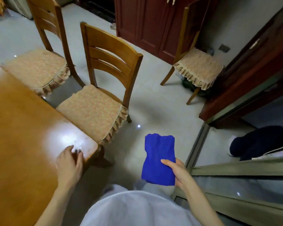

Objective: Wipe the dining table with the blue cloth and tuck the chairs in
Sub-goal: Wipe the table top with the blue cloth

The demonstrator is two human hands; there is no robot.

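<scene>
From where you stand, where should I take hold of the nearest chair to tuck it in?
Grip the top rail of the nearest chair, coming from behind its back: the seat faces the table, so a push there should slide it under. The left hand holds nothing.

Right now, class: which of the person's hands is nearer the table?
Left. The left hand rests on the table at its near corner; the right hand holds the cloth out over the floor, apart from the table.

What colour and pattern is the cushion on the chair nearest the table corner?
Peach-tan with a fine speckled floral print and a pleated frill edge, clearest in the head view.
</scene>
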